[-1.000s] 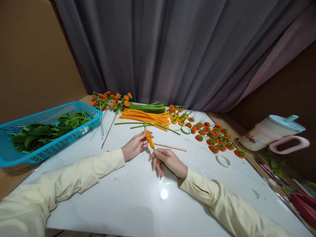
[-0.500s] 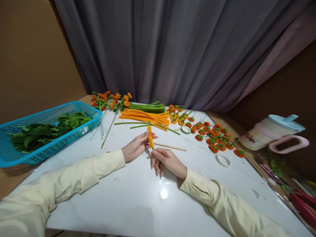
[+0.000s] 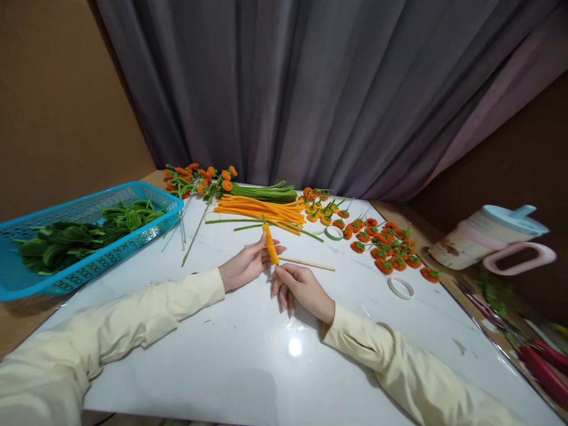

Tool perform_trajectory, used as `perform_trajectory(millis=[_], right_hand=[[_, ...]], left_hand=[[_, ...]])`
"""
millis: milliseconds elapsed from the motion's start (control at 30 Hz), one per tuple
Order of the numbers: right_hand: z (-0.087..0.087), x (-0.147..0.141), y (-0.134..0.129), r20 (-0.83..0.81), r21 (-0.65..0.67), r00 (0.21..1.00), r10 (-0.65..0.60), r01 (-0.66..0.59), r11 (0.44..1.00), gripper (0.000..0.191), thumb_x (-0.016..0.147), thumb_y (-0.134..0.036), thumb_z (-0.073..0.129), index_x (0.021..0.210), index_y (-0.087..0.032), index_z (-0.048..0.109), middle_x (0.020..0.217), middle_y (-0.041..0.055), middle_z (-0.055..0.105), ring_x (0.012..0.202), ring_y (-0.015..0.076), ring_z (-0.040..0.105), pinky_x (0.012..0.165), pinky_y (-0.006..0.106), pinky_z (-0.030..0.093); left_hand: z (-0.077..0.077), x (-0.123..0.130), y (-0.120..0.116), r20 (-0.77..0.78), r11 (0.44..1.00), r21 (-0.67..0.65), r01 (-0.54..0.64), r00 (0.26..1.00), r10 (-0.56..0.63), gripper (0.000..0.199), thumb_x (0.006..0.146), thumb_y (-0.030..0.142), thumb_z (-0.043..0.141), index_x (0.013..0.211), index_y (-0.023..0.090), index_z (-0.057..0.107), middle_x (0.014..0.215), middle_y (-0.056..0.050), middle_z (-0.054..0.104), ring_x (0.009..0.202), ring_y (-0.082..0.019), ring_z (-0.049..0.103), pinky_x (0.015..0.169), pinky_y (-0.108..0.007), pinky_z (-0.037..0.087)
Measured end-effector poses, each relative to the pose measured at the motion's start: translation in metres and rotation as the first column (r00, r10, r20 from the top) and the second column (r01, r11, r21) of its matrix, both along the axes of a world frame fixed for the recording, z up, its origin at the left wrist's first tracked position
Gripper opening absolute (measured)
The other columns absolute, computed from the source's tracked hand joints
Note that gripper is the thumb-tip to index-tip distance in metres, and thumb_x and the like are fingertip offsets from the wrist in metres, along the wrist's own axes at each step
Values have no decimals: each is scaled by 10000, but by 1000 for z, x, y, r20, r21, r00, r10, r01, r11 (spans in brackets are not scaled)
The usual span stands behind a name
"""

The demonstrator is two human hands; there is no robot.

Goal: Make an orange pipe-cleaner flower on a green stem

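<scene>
Between my hands stands a coil of orange pipe cleaner (image 3: 271,245), with a bit of green pipe cleaner sticking out at its top. My left hand (image 3: 251,264) is closed around the coil's side, thumb in front and fingers behind. At its lower end, my right hand (image 3: 298,288) pinches the coil between thumb and forefinger, the other fingers curled loosely. A thin wooden stick (image 3: 310,264) lies just beyond my right hand. Behind the hands are a bundle of loose orange pipe cleaners (image 3: 261,208) and a bundle of green pipe cleaners (image 3: 266,193).
To the left, a blue basket (image 3: 171,216) holds green pipe-cleaner leaves (image 3: 66,245). Several orange persimmon-like pieces (image 3: 386,245) lie at right, near two tape rolls, a white one (image 3: 401,288) among them. A lidded cup (image 3: 483,236) and red-handled pliers (image 3: 544,370) stand farther right.
The coil has tilted, its top leaning left and its lower end shifting slightly right. Both hands stay in nearly the same place.
</scene>
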State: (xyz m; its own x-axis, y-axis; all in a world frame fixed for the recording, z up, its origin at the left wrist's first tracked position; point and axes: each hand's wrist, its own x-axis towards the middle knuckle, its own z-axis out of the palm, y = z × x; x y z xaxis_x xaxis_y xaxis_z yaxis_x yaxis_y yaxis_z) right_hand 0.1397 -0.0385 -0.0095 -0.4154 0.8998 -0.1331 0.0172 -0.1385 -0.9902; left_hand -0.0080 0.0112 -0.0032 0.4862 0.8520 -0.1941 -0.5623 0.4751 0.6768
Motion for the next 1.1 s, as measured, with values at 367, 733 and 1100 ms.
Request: perform_trajectory(millis=[367, 733, 1100], right_hand=[[-5, 1, -2, 128, 162, 987, -96, 74, 984, 346, 855, -470, 444, 783, -139, 513, 591, 0, 573, 332, 87, 503, 231, 141, 336], [-7, 3, 0, 194, 261, 964, -180, 126, 957, 335, 877, -423, 446, 680, -162, 523, 525, 7, 567, 295, 94, 471, 221, 173, 289], [-8, 2, 0, 195, 237, 967, -164, 116, 965, 337, 871, -420, 443, 674, -156, 510, 513, -4, 545, 303, 88, 468, 225, 158, 281]], left_hand=[[-5, 0, 0, -6, 998, 61, 0, 1000, 1, 194, 872, 234, 512, 745, 115, 599, 861, -98, 661, 888, -164, 603, 810, -276, 444], [-4, 0, 2, 42, 999, -14, -32, 999, 33, 215, 867, 348, 507, 864, 148, 587, 933, -87, 651, 866, -155, 603, 789, -280, 456], [-3, 0, 0, 41, 996, 51, -78, 996, 76, 182, 889, 203, 460, 805, 120, 599, 781, -51, 587, 767, -121, 573, 743, -228, 457]])
